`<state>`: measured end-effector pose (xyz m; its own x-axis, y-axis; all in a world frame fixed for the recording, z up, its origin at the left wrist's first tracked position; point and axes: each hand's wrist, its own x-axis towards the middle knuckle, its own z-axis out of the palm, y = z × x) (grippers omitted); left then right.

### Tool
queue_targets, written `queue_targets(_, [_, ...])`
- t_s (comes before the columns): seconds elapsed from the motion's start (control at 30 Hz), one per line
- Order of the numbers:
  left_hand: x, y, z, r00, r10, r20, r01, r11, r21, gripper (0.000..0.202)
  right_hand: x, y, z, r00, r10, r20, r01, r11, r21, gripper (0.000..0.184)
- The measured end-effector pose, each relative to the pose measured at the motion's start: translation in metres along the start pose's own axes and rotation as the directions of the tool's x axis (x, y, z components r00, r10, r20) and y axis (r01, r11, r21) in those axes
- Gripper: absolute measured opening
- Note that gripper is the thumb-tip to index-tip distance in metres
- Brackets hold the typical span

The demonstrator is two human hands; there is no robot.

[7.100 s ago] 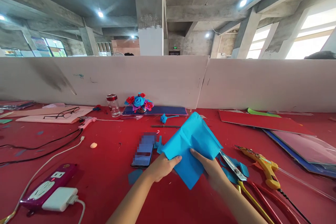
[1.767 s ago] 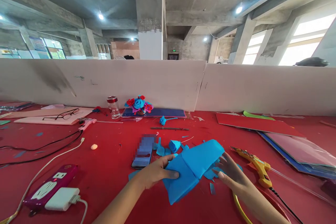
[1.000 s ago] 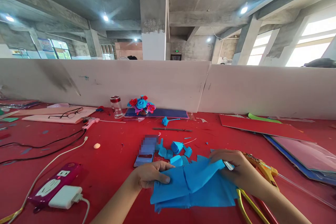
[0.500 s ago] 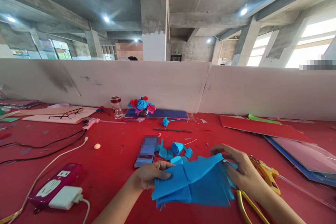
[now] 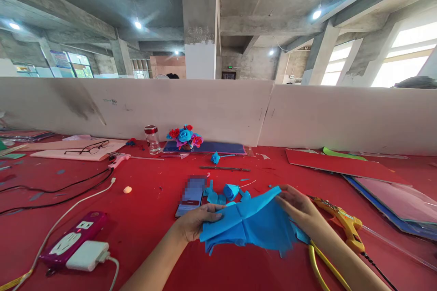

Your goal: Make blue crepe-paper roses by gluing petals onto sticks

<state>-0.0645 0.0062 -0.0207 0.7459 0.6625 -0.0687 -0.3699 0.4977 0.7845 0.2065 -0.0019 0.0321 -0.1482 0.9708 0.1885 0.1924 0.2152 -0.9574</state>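
Note:
Blue crepe paper (image 5: 252, 225), creased and in layers, is stretched between my two hands above the red table. My left hand (image 5: 200, 222) pinches its left edge, thumb on top. At the upper right corner, my right hand (image 5: 298, 204) grips the paper between thumb and fingers. Just beyond lie a rolled blue paper piece (image 5: 231, 192) and several small blue scraps (image 5: 215, 197). A phone (image 5: 191, 195) rests behind my left hand. Beside my right forearm are a yellow glue gun (image 5: 344, 223) and yellow-handled scissors or pliers (image 5: 319, 267), partly hidden.
A purple power strip (image 5: 75, 238) with a white charger (image 5: 88, 255) sits at left. Paper flowers (image 5: 185, 136) and a glass bottle (image 5: 152, 140) stand before the white partition (image 5: 136, 104). Coloured sheets (image 5: 385, 200) are stacked at right. Glasses (image 5: 89, 148) lie at far left.
My right hand has moved up and slightly left, lifting the paper's right corner. The lower edge of the sheet has risen and shifted. My left hand keeps its grip, slightly higher.

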Motion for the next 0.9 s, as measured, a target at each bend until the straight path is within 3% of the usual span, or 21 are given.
queue_targets(0.13, [0.001,-0.002,-0.004,1.000,-0.007,0.013,0.007,1.000,0.015,0.040,0.000,0.005,0.003,0.985,0.073,0.156,-0.071,0.997,-0.020,0.032])
queue_targets(0.27, [0.002,-0.003,-0.008,0.999,-0.003,0.038,0.002,1.000,0.030,0.039,0.003,0.010,-0.004,0.998,0.061,0.014,-0.060,0.998,-0.037,0.029])
queue_targets(0.37, [0.002,-0.004,-0.010,0.999,0.041,0.025,-0.042,0.999,0.022,0.034,-0.001,0.011,0.000,0.989,0.083,-0.119,-0.066,0.989,0.136,0.033])
queue_targets(0.43, [0.002,-0.005,-0.009,0.997,0.080,-0.011,-0.080,0.996,0.027,0.033,-0.008,0.012,0.010,0.993,0.091,-0.072,-0.061,0.938,0.341,0.041])
queue_targets(0.5, [0.002,-0.006,-0.006,0.991,0.123,-0.051,-0.122,0.992,0.036,0.035,-0.015,0.011,0.027,0.995,0.075,0.066,-0.097,0.885,0.455,0.050])
queue_targets(0.6, [0.004,-0.007,0.000,0.979,0.174,-0.103,-0.167,0.983,0.069,0.038,-0.019,0.008,0.055,0.966,0.067,0.250,-0.157,0.920,0.360,0.049])
queue_targets(0.67, [0.006,-0.007,0.003,0.970,0.202,-0.136,-0.185,0.975,0.124,0.038,-0.015,0.007,0.071,0.967,0.019,0.252,-0.091,0.957,0.276,0.040])
queue_targets(0.77, [0.009,-0.007,0.005,0.951,0.254,-0.176,-0.215,0.953,0.213,0.037,-0.006,0.010,0.085,0.992,-0.033,0.123,0.007,0.979,0.204,0.036])
queue_targets(0.9, [0.010,-0.007,0.013,0.943,0.273,-0.192,-0.209,0.931,0.298,0.040,-0.002,0.017,0.089,0.993,-0.055,0.103,0.022,0.953,0.301,0.038])
